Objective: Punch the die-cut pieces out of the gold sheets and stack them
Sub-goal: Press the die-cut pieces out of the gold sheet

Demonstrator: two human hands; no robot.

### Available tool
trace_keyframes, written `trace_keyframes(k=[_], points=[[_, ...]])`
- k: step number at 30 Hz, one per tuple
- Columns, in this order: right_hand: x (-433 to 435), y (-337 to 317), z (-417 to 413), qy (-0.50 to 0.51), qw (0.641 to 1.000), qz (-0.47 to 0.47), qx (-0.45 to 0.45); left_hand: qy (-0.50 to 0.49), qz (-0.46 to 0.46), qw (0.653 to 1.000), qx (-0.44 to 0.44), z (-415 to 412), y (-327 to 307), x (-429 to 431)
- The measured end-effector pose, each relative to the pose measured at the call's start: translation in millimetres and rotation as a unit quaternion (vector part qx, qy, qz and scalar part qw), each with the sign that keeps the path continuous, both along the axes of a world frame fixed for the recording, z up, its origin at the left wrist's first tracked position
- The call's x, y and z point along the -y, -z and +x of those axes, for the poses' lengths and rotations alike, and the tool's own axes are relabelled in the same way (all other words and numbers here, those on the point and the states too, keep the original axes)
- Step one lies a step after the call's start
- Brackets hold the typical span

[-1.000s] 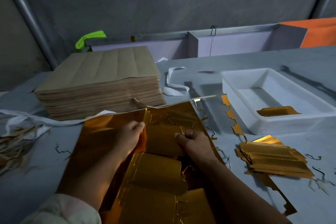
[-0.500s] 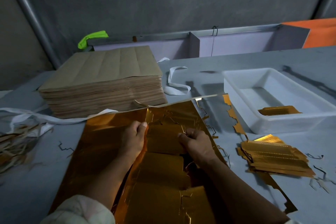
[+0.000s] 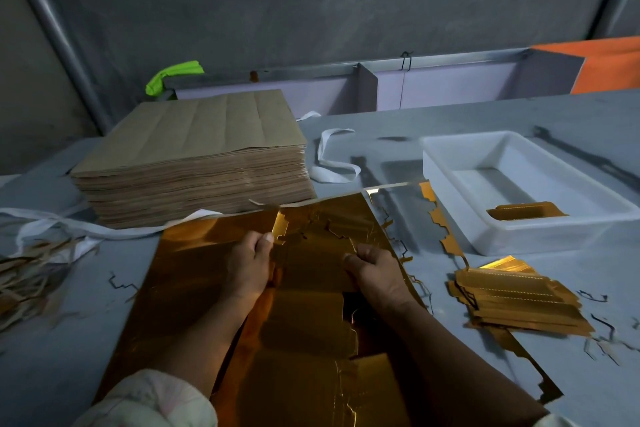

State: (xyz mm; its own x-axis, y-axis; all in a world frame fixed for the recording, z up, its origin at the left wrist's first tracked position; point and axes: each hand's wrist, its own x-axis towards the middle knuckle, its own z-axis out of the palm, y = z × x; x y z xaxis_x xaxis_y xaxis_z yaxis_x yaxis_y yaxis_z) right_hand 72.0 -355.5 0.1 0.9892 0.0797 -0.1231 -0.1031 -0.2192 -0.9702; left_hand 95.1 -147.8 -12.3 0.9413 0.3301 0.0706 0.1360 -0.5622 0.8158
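Gold sheet [image 3: 197, 274]: lies flat, centre.
Die-cut piece [image 3: 311, 263]: partly freed, between the hands.
Left hand [image 3: 247, 267]: pinches its left edge, apparently; the grip is dim.
Right hand [image 3: 375, 270]: fingers curled, pinching its right edge.
Stack [image 3: 512, 298]: right of the sheet.
Handling: lift both edges evenly, so the remaining nicks part without tearing foil.

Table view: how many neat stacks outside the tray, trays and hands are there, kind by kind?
Stacks: 2 (brown paper stack, gold pieces stack)
Trays: 1 (white tray)
Hands: 2 (left hand, right hand), both gripping the gold sheet
Total: 5
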Motion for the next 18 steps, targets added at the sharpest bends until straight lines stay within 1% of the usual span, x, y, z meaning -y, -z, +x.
trace_keyframes(k=[4,9,14,18], points=[[0.5,-0.2,-0.2,0.018,1.0,0.02,0.006,-0.009,-0.003,1.0,0.003,1.7,0.7,-1.4],[1.7,-1.9,-2.0,0.044,0.996,0.076,0.007,-0.026,-0.078,0.997,0.01,-0.4,-2.9,1.3],[2.1,-1.1,-1.9,0.046,0.996,0.076,0.01,-0.03,-0.121,0.991,0.042,-6.0,-7.2,4.8],[1.7,-0.4,-1.7,0.043,0.996,0.072,0.013,-0.001,-0.108,0.994,0.011,-6.9,-8.5,3.2]])
